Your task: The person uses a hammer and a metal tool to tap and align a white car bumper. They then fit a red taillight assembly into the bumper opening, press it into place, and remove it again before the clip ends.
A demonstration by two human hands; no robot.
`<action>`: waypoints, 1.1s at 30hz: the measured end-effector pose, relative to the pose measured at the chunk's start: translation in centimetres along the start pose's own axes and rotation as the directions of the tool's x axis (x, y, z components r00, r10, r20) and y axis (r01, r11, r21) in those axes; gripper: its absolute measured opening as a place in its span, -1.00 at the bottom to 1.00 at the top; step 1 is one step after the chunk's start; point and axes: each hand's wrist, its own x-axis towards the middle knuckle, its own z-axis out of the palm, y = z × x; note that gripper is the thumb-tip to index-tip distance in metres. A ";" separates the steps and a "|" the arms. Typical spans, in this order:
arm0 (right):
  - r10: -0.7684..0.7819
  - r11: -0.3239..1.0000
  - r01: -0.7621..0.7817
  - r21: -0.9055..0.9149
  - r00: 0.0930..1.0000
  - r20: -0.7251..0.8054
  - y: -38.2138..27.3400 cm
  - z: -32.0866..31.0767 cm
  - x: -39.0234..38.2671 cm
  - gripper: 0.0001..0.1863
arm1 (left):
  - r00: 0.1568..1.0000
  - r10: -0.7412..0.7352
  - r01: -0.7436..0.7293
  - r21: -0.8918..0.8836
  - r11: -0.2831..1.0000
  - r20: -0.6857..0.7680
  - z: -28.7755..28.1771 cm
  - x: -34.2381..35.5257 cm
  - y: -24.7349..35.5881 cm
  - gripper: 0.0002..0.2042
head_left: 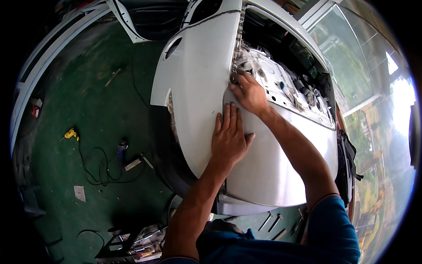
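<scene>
A white car body lies before me, its side panel (198,66) on the left and another pale panel (268,167) on the right of a narrow seam. My left hand (231,136) lies flat across that seam, fingers stretched out and thumb apart, holding nothing. Just above it, my right hand (251,93) is bent at the seam's upper end, by the edge of the body opening. Its fingers and thumb curl there around a small dark spot; what they grip is hidden. Crumpled grey cloth (250,61) is close to those fingertips.
On the green floor (101,97) at left lie a yellow drill (70,133), a blue power tool (121,150) and trailing cords. A tool rack (132,244) stands at lower left. Several hand tools (275,222) are on the floor below the car. Glass panes (347,57) border the right.
</scene>
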 end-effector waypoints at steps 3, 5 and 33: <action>-0.304 0.951 0.308 -0.032 0.948 0.095 0.6 3.4 3.9 -0.59 | 0.999 -0.001 0.001 -0.007 1.000 0.048 -0.5 0.4 0.2 -0.20; -0.353 0.930 0.362 -0.063 0.928 0.116 1.0 3.9 4.5 -0.58 | 0.999 0.005 -0.004 -0.031 1.000 0.035 -0.2 0.7 -0.1 -0.19; -0.344 0.939 0.334 0.085 0.924 0.169 1.6 2.9 5.7 -0.57 | 0.995 -0.014 0.013 0.006 1.000 0.100 -1.7 -1.5 0.4 -0.24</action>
